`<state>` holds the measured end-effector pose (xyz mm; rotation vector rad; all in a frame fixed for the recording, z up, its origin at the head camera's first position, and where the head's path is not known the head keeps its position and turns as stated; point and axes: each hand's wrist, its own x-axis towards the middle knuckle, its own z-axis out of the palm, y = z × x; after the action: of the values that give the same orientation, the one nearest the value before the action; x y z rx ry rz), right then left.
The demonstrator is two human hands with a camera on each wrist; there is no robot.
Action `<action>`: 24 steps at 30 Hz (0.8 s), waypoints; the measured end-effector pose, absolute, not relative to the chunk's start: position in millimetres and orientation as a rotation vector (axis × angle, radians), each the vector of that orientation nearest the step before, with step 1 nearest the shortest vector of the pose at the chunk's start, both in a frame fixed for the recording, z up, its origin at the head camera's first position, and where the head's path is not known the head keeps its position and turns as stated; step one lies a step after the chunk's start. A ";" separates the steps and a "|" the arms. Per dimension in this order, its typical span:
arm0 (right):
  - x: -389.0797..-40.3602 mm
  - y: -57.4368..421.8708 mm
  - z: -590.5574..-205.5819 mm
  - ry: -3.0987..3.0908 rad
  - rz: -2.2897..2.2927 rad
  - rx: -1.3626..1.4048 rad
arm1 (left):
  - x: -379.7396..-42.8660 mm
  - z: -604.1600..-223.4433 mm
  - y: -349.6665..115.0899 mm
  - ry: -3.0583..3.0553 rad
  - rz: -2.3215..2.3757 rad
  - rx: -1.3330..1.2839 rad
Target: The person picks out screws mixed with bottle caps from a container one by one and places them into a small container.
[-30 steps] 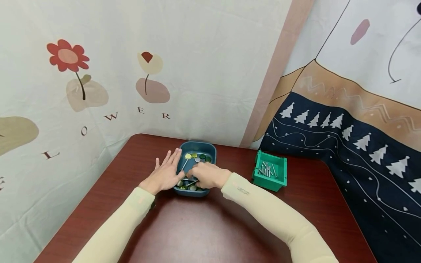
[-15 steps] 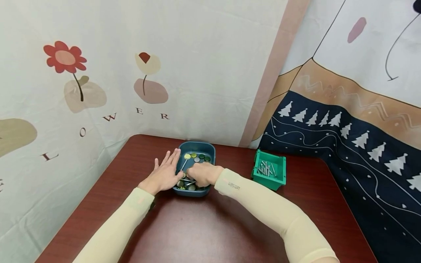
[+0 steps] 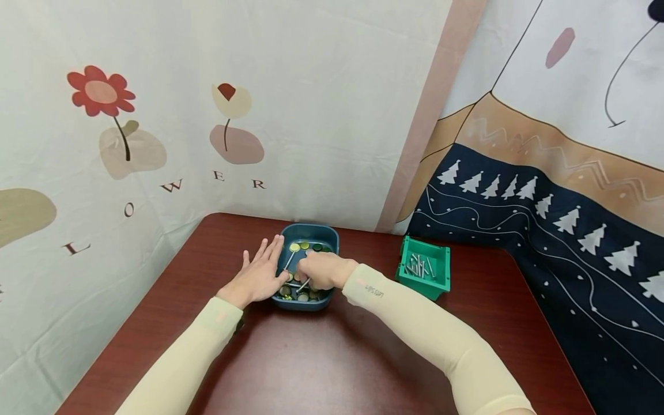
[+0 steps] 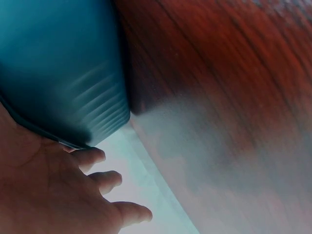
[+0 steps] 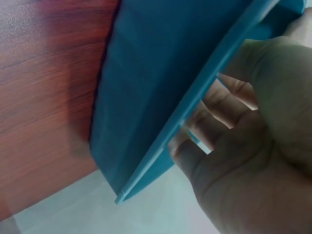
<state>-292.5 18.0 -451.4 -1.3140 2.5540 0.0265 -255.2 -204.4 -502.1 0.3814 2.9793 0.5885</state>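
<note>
A blue bin (image 3: 303, 306) stands at the far side of the table. In it lie yellow (image 3: 294, 247), dark green and silver round discs that look like bottle caps. A long silver screw (image 3: 290, 260) lies slantwise inside. My left hand (image 3: 255, 278) rests on the bin's left rim, fingers spread and straight. My right hand (image 3: 324, 270) reaches over the right rim with its fingers curled down inside. It pinches a silver screw (image 3: 302, 286), whose lower end shows below the fingers; the fingertips are hidden. In the right wrist view, the bin wall (image 5: 161, 92) hides the contents.
A green box (image 3: 424, 287) holding several silver screws (image 3: 418, 265) stands right of the blue bin. The brown wooden table (image 3: 311, 357) ends at the back against a printed cloth wall (image 3: 321, 115).
My right hand first shifted left inside the bin, then slightly up and right. The screw by its fingers now slopes more steeply. My left hand stays on the rim.
</note>
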 end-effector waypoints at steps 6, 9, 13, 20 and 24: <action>-295.3 23.3 -450.3 2.604 -0.060 -1.337 | -254.8 -501.4 -203.7 2.980 0.605 0.383; -296.7 26.7 -450.8 2.628 -0.085 -1.321 | -254.9 -501.9 -203.7 2.981 0.608 0.384; -296.5 32.2 -450.5 2.650 -0.133 -1.294 | -254.8 -503.0 -203.7 2.992 0.602 0.386; -295.4 40.5 -449.2 2.686 -0.184 -1.290 | -255.0 -503.6 -203.7 3.009 0.575 0.391; -296.1 45.4 -449.9 2.700 -0.236 -1.239 | -255.7 -503.2 -203.4 3.015 0.570 0.392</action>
<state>-296.1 45.4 -449.9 -1.2395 2.7004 -0.2361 -255.7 -203.4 -503.2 0.3921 3.0155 0.5697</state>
